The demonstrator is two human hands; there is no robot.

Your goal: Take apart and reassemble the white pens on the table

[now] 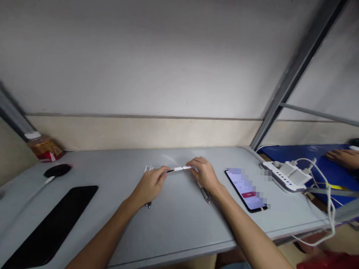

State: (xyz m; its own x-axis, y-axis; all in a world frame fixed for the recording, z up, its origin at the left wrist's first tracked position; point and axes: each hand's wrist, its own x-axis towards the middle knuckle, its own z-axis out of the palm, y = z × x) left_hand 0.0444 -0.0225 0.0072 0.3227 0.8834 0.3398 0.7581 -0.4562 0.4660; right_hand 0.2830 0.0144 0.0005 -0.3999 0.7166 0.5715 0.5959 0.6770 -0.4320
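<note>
Now | your 2 hands share 1 white pen (182,168) over the grey table (169,225) | long axis runs left to right between them | left hand (149,186) pinches the dark tip | right hand (204,173) is closed around the barrel end | both equally near

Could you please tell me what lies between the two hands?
In the head view, a white pen spans the gap, held at one end by the left hand and at the other by the right hand.

The head camera looks forward and slightly down from close above the grey table (175,225), facing the pale wall (159,50) behind it.
</note>
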